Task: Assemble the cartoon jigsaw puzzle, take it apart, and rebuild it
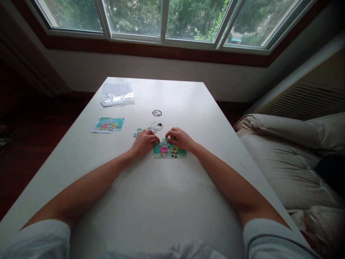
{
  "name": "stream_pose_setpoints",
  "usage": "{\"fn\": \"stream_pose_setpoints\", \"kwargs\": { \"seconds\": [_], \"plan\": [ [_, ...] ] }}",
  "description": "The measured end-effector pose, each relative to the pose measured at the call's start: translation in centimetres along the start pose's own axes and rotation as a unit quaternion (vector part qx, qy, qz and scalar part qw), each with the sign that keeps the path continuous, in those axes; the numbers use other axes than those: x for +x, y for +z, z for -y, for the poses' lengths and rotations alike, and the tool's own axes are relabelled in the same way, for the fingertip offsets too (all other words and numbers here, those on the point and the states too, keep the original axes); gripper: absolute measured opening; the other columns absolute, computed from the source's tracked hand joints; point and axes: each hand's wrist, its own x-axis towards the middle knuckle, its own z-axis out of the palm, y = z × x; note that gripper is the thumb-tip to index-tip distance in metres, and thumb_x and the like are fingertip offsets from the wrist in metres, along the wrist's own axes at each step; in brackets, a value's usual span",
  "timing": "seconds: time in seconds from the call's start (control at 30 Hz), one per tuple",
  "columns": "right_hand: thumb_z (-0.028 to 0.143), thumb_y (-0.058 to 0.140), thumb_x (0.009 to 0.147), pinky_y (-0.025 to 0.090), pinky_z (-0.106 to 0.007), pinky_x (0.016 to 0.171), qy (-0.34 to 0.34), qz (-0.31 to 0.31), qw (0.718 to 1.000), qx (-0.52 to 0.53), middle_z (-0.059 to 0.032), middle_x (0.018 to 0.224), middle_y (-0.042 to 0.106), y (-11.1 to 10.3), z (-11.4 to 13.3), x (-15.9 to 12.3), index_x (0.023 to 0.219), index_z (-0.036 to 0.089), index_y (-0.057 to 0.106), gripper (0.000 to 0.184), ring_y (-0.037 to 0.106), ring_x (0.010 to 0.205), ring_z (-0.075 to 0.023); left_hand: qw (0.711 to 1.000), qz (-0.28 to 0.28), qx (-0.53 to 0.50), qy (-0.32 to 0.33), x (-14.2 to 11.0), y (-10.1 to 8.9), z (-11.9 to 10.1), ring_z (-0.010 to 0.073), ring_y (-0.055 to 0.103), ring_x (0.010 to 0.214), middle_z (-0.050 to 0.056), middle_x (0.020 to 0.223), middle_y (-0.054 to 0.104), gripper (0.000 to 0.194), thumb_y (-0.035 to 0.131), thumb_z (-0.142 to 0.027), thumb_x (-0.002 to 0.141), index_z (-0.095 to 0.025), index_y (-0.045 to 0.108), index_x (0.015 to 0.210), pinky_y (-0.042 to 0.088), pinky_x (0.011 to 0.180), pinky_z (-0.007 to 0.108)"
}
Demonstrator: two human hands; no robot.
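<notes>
Between counter point(161, 201) edges, my left hand point(144, 141) and right hand point(182, 139) curl fingers at the puzzle point(169, 151), grip unclear; uneven pressure could split it.

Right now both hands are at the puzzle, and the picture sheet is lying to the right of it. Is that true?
Almost: the head view shows the picture sheet lying to the left of the puzzle. The left hand and right hand are indeed at the puzzle.
</notes>
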Motion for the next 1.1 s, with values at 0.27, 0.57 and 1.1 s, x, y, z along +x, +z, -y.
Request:
{"fn": "stream_pose_setpoints", "kwargs": {
  "seconds": [0.27, 0.57, 1.1],
  "plan": [
    [0.026, 0.069, 0.090, 0.043, -0.031, 0.081, -0.001, 0.001, 1.000, 0.002, -0.0046, 0.090, 0.061, -0.04, 0.10, 0.01, 0.104, 0.022, 0.073, 0.014, 0.054, 0.088, -0.0200, 1.000, -0.005, 0.002, 0.010, -0.01, 0.13, -0.38, 0.0246, 0.054, 0.103, 0.006, 0.107, 0.065, 0.016, 0.065, -0.031, 0.093, -0.031, 0.080, 0.099, 0.043, 0.095, 0.042],
    [0.026, 0.069, 0.090, 0.043, -0.031, 0.082, 0.003, 0.000, 1.000, 0.000, -0.0045, 0.090, 0.061, -0.04, 0.12, 0.01, 0.103, 0.023, 0.073, 0.014, 0.055, 0.088, -0.0201, 1.000, -0.011, -0.009, 0.004, 0.14, 0.35, -0.11, 0.0239, 0.055, 0.102, 0.005, 0.106, 0.066, 0.017, 0.065, -0.026, 0.092, -0.031, 0.081, 0.095, 0.044, 0.094, 0.040],
    [0.026, 0.069, 0.090, 0.042, -0.031, 0.081, 0.004, 0.002, 1.000, 0.000, -0.0042, 0.089, 0.060, -0.03, 0.10, 0.04, 0.103, 0.023, 0.073, 0.014, 0.054, 0.087, -0.0198, 1.000, -0.001, -0.017, 0.012, 0.20, 0.23, -0.35, 0.0238, 0.055, 0.100, 0.005, 0.103, 0.069, 0.020, 0.066, -0.020, 0.091, -0.031, 0.082, 0.093, 0.044, 0.092, 0.039]
  ]
}}
